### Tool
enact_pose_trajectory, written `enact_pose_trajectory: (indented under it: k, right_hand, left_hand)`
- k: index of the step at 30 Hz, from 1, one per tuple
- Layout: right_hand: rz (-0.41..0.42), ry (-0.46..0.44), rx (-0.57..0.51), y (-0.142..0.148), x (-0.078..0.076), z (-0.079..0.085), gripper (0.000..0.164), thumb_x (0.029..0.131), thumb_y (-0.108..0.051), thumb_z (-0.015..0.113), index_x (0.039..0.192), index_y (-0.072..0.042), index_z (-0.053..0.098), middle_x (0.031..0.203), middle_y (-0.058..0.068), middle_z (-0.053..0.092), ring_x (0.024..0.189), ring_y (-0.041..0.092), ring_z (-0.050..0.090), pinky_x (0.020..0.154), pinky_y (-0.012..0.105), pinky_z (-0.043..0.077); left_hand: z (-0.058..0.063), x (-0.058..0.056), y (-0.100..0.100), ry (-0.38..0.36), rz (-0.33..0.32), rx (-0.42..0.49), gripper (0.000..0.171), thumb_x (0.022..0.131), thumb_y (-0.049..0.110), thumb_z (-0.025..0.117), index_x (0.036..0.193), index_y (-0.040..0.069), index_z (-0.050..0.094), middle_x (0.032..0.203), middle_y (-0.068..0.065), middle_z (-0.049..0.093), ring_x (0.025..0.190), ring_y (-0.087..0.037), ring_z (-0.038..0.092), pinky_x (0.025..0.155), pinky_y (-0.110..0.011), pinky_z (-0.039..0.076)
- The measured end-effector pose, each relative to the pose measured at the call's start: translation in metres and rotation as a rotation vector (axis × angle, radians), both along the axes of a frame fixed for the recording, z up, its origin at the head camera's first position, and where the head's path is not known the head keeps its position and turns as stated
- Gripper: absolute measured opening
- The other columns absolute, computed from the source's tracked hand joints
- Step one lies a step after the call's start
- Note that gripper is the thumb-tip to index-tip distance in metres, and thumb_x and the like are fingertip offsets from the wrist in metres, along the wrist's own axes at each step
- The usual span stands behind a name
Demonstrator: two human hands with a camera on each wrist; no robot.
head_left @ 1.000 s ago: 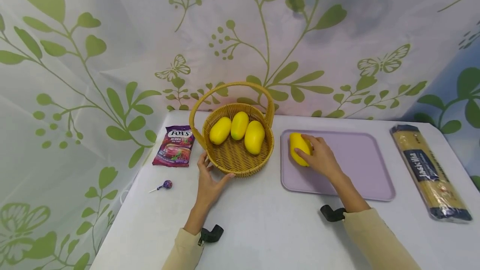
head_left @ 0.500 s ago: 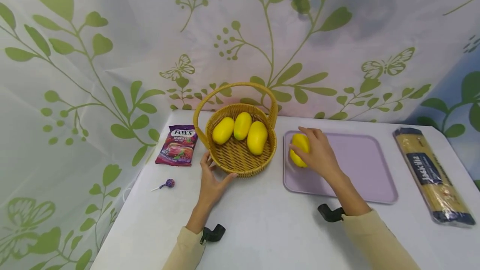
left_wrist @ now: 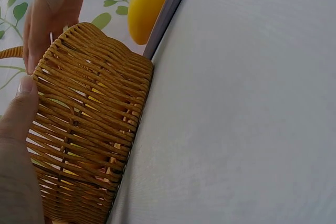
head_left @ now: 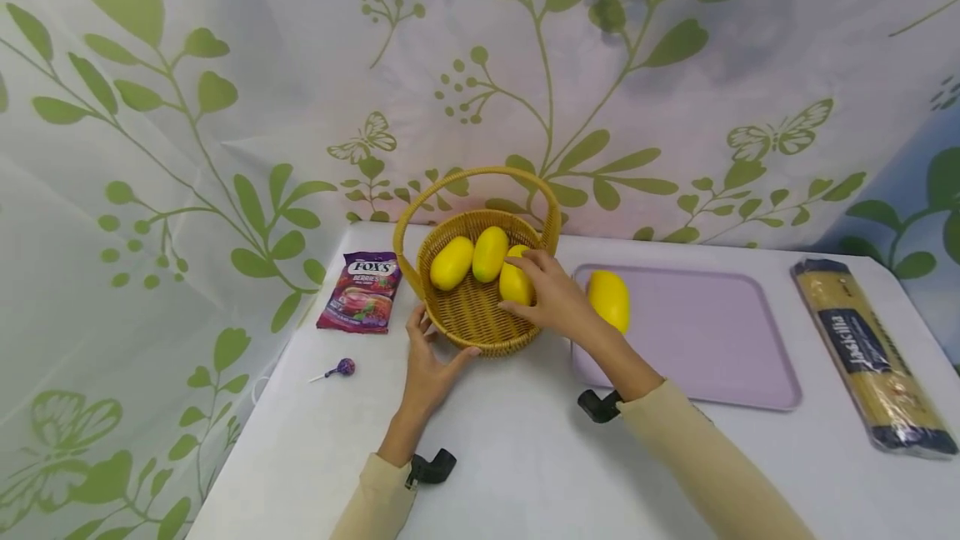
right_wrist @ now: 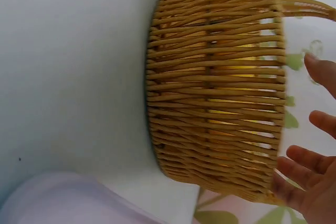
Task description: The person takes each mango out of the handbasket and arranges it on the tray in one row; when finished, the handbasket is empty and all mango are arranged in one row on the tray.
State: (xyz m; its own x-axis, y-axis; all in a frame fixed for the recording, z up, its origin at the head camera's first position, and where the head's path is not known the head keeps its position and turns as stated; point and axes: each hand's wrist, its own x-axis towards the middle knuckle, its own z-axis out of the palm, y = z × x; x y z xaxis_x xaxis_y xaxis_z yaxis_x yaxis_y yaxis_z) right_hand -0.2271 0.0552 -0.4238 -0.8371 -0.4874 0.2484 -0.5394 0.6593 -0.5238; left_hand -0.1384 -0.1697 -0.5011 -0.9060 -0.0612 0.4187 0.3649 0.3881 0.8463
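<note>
My left hand (head_left: 429, 369) holds the yellow wicker basket (head_left: 472, 325) at its front left side, the thumb (left_wrist: 23, 93) at the rim. Three yellow mangoes lie inside: a left one (head_left: 452, 263), a middle one (head_left: 490, 254) and a right one (head_left: 514, 285). My right hand (head_left: 558, 300) reaches over the basket's right rim, fingers spread around the right mango and partly hiding it. In the right wrist view nothing shows between the fingers (right_wrist: 307, 158). Another mango (head_left: 609, 297) rests at the left end of the lilac tray (head_left: 697, 332), partly behind the right forearm.
A purple candy bag (head_left: 362, 292) lies left of the basket, with a wrapped lollipop (head_left: 345, 367) in front of it. A long pack of spaghetti (head_left: 870, 348) lies right of the tray. The basket's tall handle (head_left: 480, 173) arches up near the patterned backdrop.
My right hand has left the mango on the tray and moved left over the basket to the right mango. My left hand stays on the basket. The head view has shifted slightly.
</note>
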Motion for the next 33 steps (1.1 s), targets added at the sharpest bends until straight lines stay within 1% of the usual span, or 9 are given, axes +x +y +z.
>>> enact_pose_trajectory:
  k: [4, 7, 11, 14, 15, 19, 22, 27, 33]
  right_hand:
    - [-0.007, -0.008, 0.039, -0.011, -0.009, -0.011, 0.078, 0.074, -0.055, 0.070, 0.138, -0.018, 0.044, 0.136, 0.015, 0.042, 0.117, 0.035, 0.047, 0.091, 0.051, 0.045]
    - [-0.024, -0.033, 0.064, -0.016, -0.016, -0.018, 0.083, 0.072, -0.059, 0.070, 0.139, -0.018, 0.043, 0.140, 0.016, 0.038, 0.122, 0.036, 0.042, 0.094, 0.053, 0.042]
    - [-0.048, -0.080, 0.138, -0.022, -0.023, -0.025, 0.086, 0.072, -0.061, 0.068, 0.141, -0.020, 0.038, 0.147, 0.019, 0.029, 0.131, 0.040, 0.033, 0.099, 0.057, 0.037]
    - [-0.046, -0.067, 0.194, -0.024, -0.026, -0.028, 0.086, 0.072, -0.060, 0.069, 0.142, -0.020, 0.038, 0.147, 0.020, 0.029, 0.130, 0.042, 0.033, 0.099, 0.059, 0.036]
    - [-0.043, -0.051, 0.208, -0.025, -0.027, -0.029, 0.086, 0.072, -0.060, 0.069, 0.141, -0.020, 0.039, 0.145, 0.020, 0.031, 0.129, 0.042, 0.035, 0.097, 0.059, 0.037]
    - [-0.017, 0.022, 0.230, -0.025, -0.027, -0.030, 0.082, 0.070, -0.057, 0.073, 0.137, -0.017, 0.046, 0.135, 0.017, 0.041, 0.119, 0.039, 0.041, 0.089, 0.055, 0.043]
    - [-0.002, 0.039, 0.243, -0.025, -0.027, -0.030, 0.078, 0.069, -0.056, 0.074, 0.133, -0.017, 0.051, 0.131, 0.015, 0.042, 0.115, 0.036, 0.041, 0.084, 0.051, 0.047]
    - [0.012, -0.004, 0.259, -0.026, -0.027, -0.029, 0.075, 0.069, -0.055, 0.075, 0.131, -0.019, 0.053, 0.136, 0.016, 0.038, 0.116, 0.036, 0.043, 0.080, 0.052, 0.049]
    - [0.021, -0.038, 0.248, -0.025, -0.027, -0.029, 0.075, 0.069, -0.053, 0.076, 0.131, -0.019, 0.053, 0.140, 0.018, 0.038, 0.118, 0.038, 0.045, 0.087, 0.054, 0.046]
  left_hand:
    - [0.000, 0.001, -0.001, -0.003, -0.002, -0.001, 0.098, 0.074, 0.016, 0.080, 0.144, 0.008, 0.012, 0.146, -0.017, 0.028, 0.126, -0.046, 0.035, 0.092, -0.060, 0.036]
    - [-0.002, 0.000, -0.001, -0.008, -0.003, 0.000, 0.098, 0.074, 0.016, 0.080, 0.144, 0.007, 0.012, 0.146, -0.018, 0.027, 0.127, -0.046, 0.035, 0.093, -0.060, 0.036]
    - [-0.017, -0.006, -0.005, -0.009, 0.004, -0.005, 0.101, 0.072, 0.016, 0.081, 0.144, 0.005, 0.011, 0.146, -0.021, 0.026, 0.128, -0.044, 0.034, 0.092, -0.059, 0.036]
    - [-0.029, -0.012, -0.008, -0.016, 0.018, -0.024, 0.103, 0.072, 0.021, 0.081, 0.145, 0.006, 0.010, 0.147, -0.020, 0.026, 0.131, -0.038, 0.034, 0.094, -0.055, 0.038]
    - [-0.030, -0.013, -0.009, -0.018, 0.023, -0.032, 0.103, 0.072, 0.024, 0.081, 0.145, 0.007, 0.010, 0.148, -0.019, 0.026, 0.131, -0.035, 0.035, 0.095, -0.053, 0.039]
    - [-0.032, -0.014, -0.010, -0.022, 0.038, -0.049, 0.104, 0.072, 0.031, 0.080, 0.146, 0.008, 0.010, 0.148, -0.017, 0.026, 0.132, -0.029, 0.035, 0.095, -0.048, 0.040]
    - [-0.031, -0.014, -0.010, -0.024, 0.042, -0.050, 0.105, 0.072, 0.034, 0.080, 0.146, 0.009, 0.010, 0.148, -0.016, 0.026, 0.132, -0.029, 0.035, 0.095, -0.048, 0.039]
    - [-0.031, -0.014, -0.010, -0.038, 0.048, -0.049, 0.105, 0.071, 0.035, 0.080, 0.146, 0.010, 0.010, 0.148, -0.015, 0.027, 0.132, -0.028, 0.035, 0.096, -0.048, 0.039]
    - [-0.032, -0.014, -0.010, -0.045, 0.047, -0.045, 0.105, 0.071, 0.034, 0.080, 0.146, 0.011, 0.010, 0.148, -0.014, 0.027, 0.131, -0.030, 0.036, 0.097, -0.048, 0.039]
